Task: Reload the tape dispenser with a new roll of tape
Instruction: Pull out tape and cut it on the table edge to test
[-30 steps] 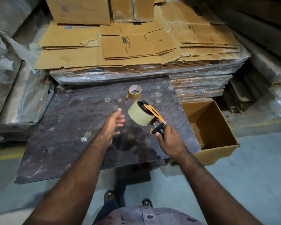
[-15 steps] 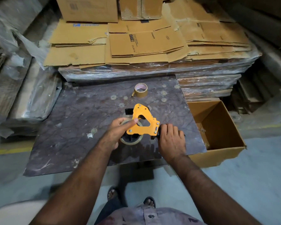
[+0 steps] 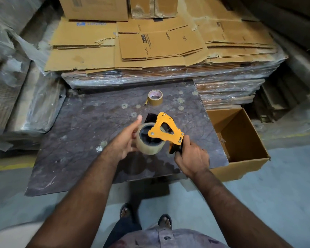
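An orange tape dispenser [image 3: 164, 129] is held above the dark table [image 3: 75, 140], tilted on its side. My right hand [image 3: 191, 159] is closed around its black handle. A fat roll of clear-tan tape [image 3: 149, 143] sits on the dispenser's black hub. My left hand [image 3: 126, 142] cups the roll's left side, thumb raised. A thinner, nearly used brown tape roll [image 3: 155, 97] stands on the table farther back, a loose tail at its left.
An open cardboard box [image 3: 240, 140] stands on the floor against the table's right edge. Flattened cartons on a plastic-wrapped stack [image 3: 159, 51] rise right behind the table. Wrapped bundles [image 3: 30, 104] lie at the left. My sandalled feet [image 3: 145, 215] show below the table's front edge.
The dispenser with the roll has been lifted off the table and tilted. My right hand has shifted from lying over the handle to gripping it; my left hand now cups the roll's side.
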`<state>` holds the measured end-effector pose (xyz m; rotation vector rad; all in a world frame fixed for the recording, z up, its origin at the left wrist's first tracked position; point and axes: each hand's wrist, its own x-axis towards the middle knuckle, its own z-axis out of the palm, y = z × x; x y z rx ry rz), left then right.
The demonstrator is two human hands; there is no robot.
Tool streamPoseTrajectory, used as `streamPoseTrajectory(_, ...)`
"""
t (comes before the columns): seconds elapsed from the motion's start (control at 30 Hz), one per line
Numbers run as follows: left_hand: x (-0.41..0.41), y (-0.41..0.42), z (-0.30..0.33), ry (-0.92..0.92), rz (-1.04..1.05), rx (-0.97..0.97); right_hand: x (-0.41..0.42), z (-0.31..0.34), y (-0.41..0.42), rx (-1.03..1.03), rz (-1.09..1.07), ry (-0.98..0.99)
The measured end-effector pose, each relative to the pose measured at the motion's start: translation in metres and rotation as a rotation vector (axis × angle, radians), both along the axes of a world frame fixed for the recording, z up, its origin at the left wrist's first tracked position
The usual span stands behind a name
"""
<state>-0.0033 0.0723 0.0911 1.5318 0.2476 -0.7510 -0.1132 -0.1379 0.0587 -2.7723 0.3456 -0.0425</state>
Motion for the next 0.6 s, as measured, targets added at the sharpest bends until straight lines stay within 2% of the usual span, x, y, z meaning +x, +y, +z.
streamPoseTrajectory(0.1, 0.014, 0.007, -0.004, 0.025, 0.016, -0.009, 0.006, 0.001, -0.002, 0.222, -0.14, 0.147)
streamPoseTrajectory(0.27, 0.02, 0.005, -0.024, 0.117, -0.044, 0.084, 0.014, 0.001, 0.009, 1.032, -0.459, 0.237)
streamPoseTrajectory(0.37, 0.024, 0.003, -0.036, 0.25, -0.067, 0.114, 0.01, 0.011, 0.015, 1.355, -0.536, 0.33)
streamPoseTrajectory(0.47, 0.028, 0.004, -0.04, 0.405, -0.143, 0.052, 0.004, 0.018, 0.018, 1.546, -0.561, 0.375)
streamPoseTrajectory(0.6, 0.032, -0.005, -0.043, 0.514, -0.284, -0.03, -0.003, 0.026, 0.023, 1.64, -0.559, 0.351)
